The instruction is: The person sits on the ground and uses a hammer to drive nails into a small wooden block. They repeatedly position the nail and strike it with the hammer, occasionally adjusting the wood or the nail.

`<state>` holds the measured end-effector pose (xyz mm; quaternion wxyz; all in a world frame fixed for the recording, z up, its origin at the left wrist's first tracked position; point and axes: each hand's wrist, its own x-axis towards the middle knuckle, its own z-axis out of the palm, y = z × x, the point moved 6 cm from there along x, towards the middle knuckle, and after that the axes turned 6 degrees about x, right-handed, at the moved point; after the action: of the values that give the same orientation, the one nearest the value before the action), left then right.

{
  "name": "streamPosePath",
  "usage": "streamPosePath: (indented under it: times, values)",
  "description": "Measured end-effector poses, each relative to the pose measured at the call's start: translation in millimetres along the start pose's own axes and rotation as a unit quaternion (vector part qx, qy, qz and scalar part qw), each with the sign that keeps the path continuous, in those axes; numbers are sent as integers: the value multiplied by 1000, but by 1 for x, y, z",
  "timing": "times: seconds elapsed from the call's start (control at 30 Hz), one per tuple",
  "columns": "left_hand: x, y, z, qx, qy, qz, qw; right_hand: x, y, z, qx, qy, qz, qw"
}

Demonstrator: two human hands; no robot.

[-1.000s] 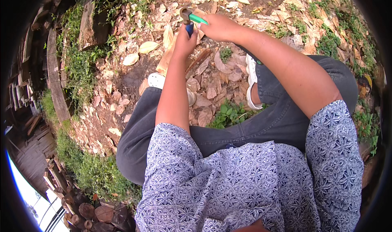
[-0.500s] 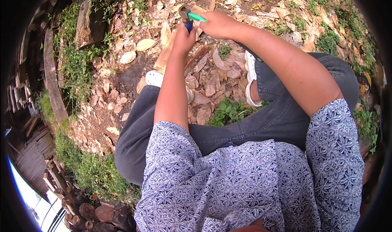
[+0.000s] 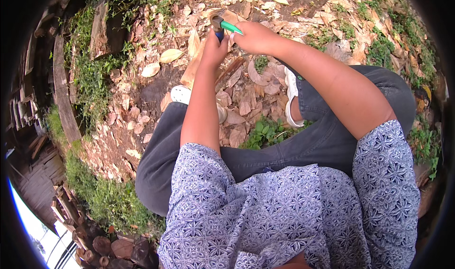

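Both my hands meet at the far middle of the view, close to the leaf-covered ground. My left hand (image 3: 214, 51) is closed round the dark blue handle (image 3: 219, 35) of a tool with a rounded, brownish metal head (image 3: 216, 21). From my right hand (image 3: 256, 38), its fingers closed, a green handle-like piece (image 3: 231, 28) reaches to that metal head. Whether the green piece belongs to the same tool or is separate, I cannot tell. A pale wooden piece (image 3: 190, 71) lies beneath my left wrist and runs on behind the hands.
I sit with legs bent, a white clog (image 3: 180, 94) on the left and another white clog (image 3: 291, 94) on the right. A reddish-brown stick (image 3: 229, 73) lies between them. Planks (image 3: 65, 94) and stacked logs (image 3: 122, 248) are at the left; green weeds (image 3: 268, 132) grow before me.
My hands and the tool have come slightly nearer, and the green piece slants a little more. The whole view has shifted slightly. Both hands keep their grip.
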<state>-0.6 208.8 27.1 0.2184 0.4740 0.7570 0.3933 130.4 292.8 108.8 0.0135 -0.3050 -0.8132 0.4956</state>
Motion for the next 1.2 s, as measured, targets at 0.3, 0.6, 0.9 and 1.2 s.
streamPosePath:
  times: [0.3,0.6,0.9,1.2]
  values:
    - [-1,0,-1,10,-13,-10,1000,-2,-1,0,5,-7,-8,1000]
    - [-2,6,-1,14,-28,4,1000,-11,-8,-3,1,-21,2,1000]
    - [-2,-6,2,2,-5,-18,1000,-9,-9,-1,22,-18,6,1000]
    - [-14,-9,-11,-47,22,-39,998,-18,-41,-16,97,140,-60,984]
